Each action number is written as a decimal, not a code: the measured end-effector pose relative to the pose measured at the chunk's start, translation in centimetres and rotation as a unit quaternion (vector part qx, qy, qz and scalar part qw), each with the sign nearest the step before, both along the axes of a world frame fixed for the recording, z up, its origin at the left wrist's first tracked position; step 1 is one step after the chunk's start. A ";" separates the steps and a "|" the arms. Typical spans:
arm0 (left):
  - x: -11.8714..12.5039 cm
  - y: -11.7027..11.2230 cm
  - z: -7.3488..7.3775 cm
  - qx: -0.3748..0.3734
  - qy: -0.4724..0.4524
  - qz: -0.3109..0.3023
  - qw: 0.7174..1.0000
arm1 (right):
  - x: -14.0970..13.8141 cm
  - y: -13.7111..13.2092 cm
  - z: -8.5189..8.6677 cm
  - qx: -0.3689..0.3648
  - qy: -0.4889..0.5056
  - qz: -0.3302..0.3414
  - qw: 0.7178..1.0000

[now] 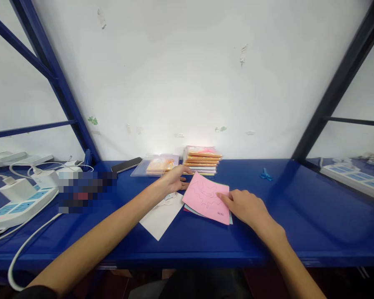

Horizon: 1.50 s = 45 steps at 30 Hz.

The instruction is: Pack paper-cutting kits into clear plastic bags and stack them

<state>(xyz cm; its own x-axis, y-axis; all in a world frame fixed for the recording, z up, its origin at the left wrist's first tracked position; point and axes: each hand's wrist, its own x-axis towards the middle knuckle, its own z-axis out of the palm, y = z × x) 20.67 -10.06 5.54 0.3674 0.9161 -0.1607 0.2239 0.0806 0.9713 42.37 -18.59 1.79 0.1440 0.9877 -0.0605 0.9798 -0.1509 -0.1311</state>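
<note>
Pink sheet (207, 199): lying uppermost on a small pile near the middle of the blue table (286, 224), showing a line drawing; pale and red edges are peeking out beneath it.
Right hand (247, 207): pinching the sheet's right side, thumb resting on top, other fingers hidden from sight.
Left hand (176, 179): hovering at the upper left of the pink sheet, fingers spreading loosely; whether they are gripping anything, I cannot tell.
Both hands: working apart, 1 on each side of the pile.
Step in hand: seemingly, handling the loose sheets, with the right hand doing the holding.
Next move: probably calling for a firm right pinch, with the left fingers minding the sheet's near corner so the layers are not sliding apart.
White sheet (158, 221): lying left of the pile, 1 corner pointing at the table's front edge, a white cut-out partly hiding under the left wrist.
Packet stack (202, 161): standing just behind the pile, limiting room toward the wall; a clear sleeve (139, 167) is lying beside it.
Open room: stretching widest to the right, where only the blue scissors (266, 174) are lying.
Left side: crowding with a power strip (21, 203) and cables.
</note>
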 end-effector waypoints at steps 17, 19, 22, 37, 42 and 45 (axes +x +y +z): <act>0.3 -1.8 -2.5 0.222 0.238 -0.068 0.943 | 0.5 0.1 0.0 -0.005 0.017 0.017 1.000; 0.4 -2.1 -2.8 0.240 0.274 -0.079 0.928 | 0.5 0.2 -0.1 -0.004 0.016 0.019 1.000; 0.7 -2.4 -2.9 0.270 0.271 -0.075 0.921 | 0.5 0.1 -0.2 0.001 0.019 0.021 1.000; 1.8 -3.5 -2.6 0.126 -0.172 -0.022 0.977 | 3.9 1.2 -0.2 0.074 0.264 0.033 0.961; 2.0 -4.3 -2.1 0.259 -0.202 -0.027 0.944 | 3.4 0.6 1.3 0.166 0.467 0.162 0.854; 2.0 -4.6 -1.9 0.232 -0.221 -0.022 0.947 | 3.2 0.1 2.0 0.196 0.483 0.165 0.837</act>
<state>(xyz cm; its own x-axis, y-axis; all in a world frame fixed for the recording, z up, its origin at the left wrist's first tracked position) 22.70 -14.62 3.63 0.3440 0.8329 0.4335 -0.2200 -0.3774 0.8996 45.56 -18.44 3.82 -0.0705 0.9351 0.3472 0.3687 0.3478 -0.8620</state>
